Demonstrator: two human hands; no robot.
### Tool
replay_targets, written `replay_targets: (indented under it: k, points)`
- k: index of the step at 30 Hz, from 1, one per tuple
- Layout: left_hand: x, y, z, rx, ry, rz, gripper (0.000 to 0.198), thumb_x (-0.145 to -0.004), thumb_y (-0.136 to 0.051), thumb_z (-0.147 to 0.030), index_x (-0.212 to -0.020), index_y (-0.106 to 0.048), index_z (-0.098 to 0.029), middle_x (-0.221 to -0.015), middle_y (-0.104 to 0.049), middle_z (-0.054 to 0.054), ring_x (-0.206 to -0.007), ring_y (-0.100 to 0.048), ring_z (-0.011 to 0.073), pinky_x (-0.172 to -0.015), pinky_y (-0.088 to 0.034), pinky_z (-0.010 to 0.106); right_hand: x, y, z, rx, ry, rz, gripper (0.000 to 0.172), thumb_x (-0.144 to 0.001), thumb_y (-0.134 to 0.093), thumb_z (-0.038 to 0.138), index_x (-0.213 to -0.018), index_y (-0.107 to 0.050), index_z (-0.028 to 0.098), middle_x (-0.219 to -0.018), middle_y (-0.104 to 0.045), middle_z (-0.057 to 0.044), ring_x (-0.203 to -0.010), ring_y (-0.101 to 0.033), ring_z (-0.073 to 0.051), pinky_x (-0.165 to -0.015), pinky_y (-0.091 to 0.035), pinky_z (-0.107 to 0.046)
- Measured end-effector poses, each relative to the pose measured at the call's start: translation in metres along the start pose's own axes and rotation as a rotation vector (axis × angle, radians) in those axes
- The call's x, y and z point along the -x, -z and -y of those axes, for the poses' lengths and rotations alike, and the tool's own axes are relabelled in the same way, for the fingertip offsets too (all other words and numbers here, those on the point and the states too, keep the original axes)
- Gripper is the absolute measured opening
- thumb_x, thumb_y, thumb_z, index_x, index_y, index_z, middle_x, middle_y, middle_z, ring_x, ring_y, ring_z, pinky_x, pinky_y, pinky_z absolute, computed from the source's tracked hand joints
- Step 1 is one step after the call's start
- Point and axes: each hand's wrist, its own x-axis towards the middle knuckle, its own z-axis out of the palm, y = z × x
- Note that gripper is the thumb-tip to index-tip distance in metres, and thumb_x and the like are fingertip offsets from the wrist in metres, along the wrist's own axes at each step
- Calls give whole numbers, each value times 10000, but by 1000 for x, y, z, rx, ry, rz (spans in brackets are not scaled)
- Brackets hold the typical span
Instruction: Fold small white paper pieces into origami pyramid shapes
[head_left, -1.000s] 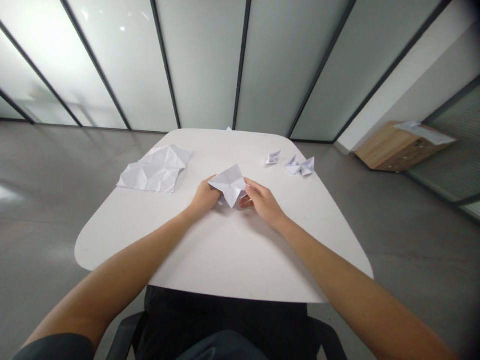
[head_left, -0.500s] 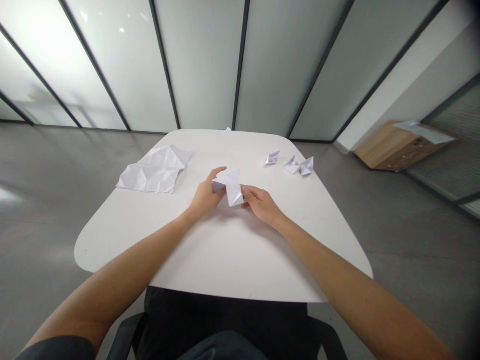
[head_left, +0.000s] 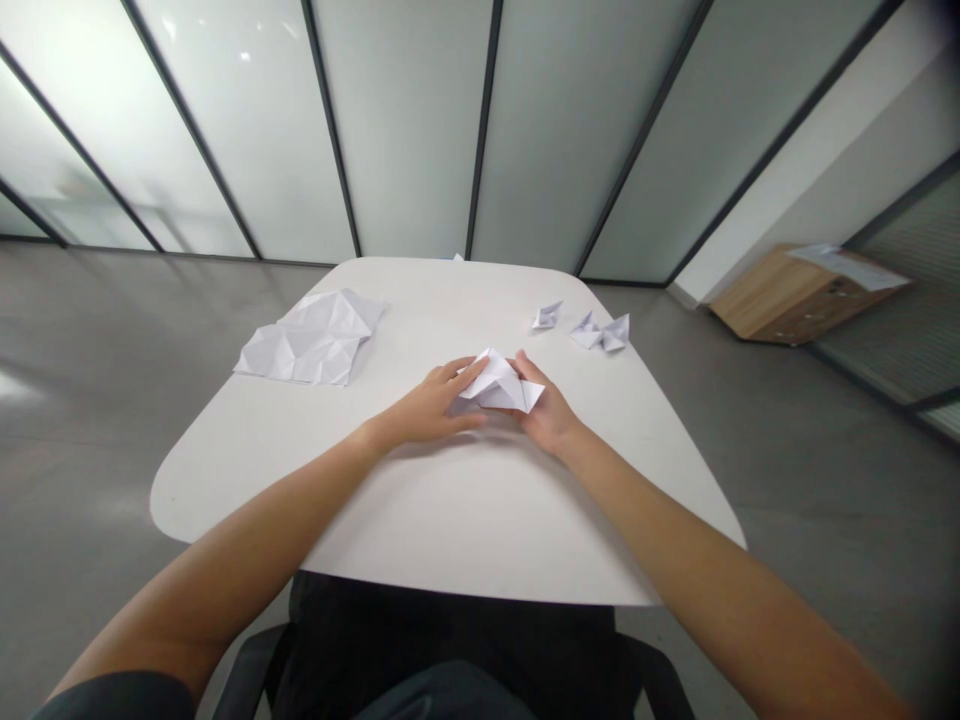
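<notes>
A partly folded white paper piece (head_left: 501, 385) lies low over the middle of the white table (head_left: 450, 500). My left hand (head_left: 431, 405) rests beside it on the left, fingers stretched out and touching its left edge. On the other side, my right hand (head_left: 547, 410) grips the paper's right part, fingers curled under it and thumb on top.
A crumpled, creased sheet of white paper (head_left: 315, 338) lies at the table's far left. Three small folded paper figures (head_left: 592, 328) sit at the far right. A wooden box (head_left: 795, 290) stands on the floor to the right. Glass wall panels rise behind the table.
The paper has been lowered from upright to flatter on the table and shifted right. My left hand's fingers have opened out along it; my right hand moved under its right side.
</notes>
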Motion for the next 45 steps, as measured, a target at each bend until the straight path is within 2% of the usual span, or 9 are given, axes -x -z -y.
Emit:
replay_targets:
  k: [5, 12, 15, 20, 23, 27, 34, 40, 45]
  points:
    - [-4, 2, -3, 16, 74, -101, 593, -1085, -258, -490, -1629, -343, -270, -1656, -374, 107, -1539, -334, 282, -1275, -245, 456, -1, 1, 1, -93, 50, 27, 452, -811, -748, 637, -969, -753, 213, -943, -751, -47, -929, -679, -259, -781, -572, -362]
    - [-7, -1, -2, -48, 153, -210, 541, -1019, -490, -521, -1457, -563, -212, -1517, -537, 143, -1362, -530, 301, -1076, -489, 430, -2, 2, -5, 46, 183, 9, 295, -660, -892, 319, -897, -747, 223, -855, -721, 2, -746, -644, -182, -717, -531, -309]
    - [-9, -2, -3, -5, 225, -256, 408, -1019, -499, -495, -1263, -660, -210, -1248, -694, 117, -1131, -648, 257, -868, -557, 363, -1, 2, -8, 183, 242, 92, 399, -668, -918, 329, -1013, -739, 238, -1017, -744, -21, -861, -679, -208, -805, -543, -340]
    - [-10, -2, -2, 74, 275, -335, 236, -985, -577, -429, -1041, -642, -210, -1035, -708, 63, -943, -664, 201, -765, -542, 316, 2, 0, -11, 386, 333, 183, 513, -712, -905, 333, -1176, -704, 247, -1239, -704, -66, -1028, -676, -244, -919, -544, -396]
    - [-10, -2, -4, 117, 211, -373, 166, -972, -589, -367, -938, -619, -207, -1002, -675, 52, -916, -644, 179, -750, -544, 294, 3, -2, -9, 442, 340, 185, 504, -745, -888, 348, -1197, -690, 249, -1247, -699, -68, -1001, -680, -236, -901, -559, -404]
    - [-7, -3, -4, 135, 133, -394, 160, -916, -628, -273, -1065, -609, -217, -1114, -646, 69, -1033, -631, 198, -803, -560, 310, 4, -5, -6, 394, 269, 168, 524, -693, -926, 378, -1138, -686, 242, -1168, -710, -60, -951, -682, -227, -852, -594, -405]
    - [-8, -6, -2, 85, 20, -252, 120, -934, -559, -273, -958, -641, -188, -1036, -668, 91, -990, -598, 230, -933, -495, 392, 5, -4, -9, 330, 218, 161, 487, -644, -953, 448, -875, -585, 228, -851, -681, 2, -723, -630, -180, -567, -546, -296]
    - [-7, -10, -11, 466, 131, -202, 296, -941, -606, -440, -928, -713, -164, -974, -713, 86, -987, -629, 251, -891, -496, 353, 6, -6, -8, 377, 268, 104, 488, -665, -931, 541, -737, -579, 210, -665, -577, 37, -579, -468, -117, -521, -361, -251]
    - [-9, -11, -23, 904, 279, -170, 449, -891, -691, -548, -1120, -692, -161, -1063, -720, 101, -1024, -656, 250, -908, -498, 344, 3, -3, -3, 325, 294, -3, 487, -684, -917, 565, -697, -574, 219, -614, -563, 30, -594, -491, -138, -571, -378, -272]
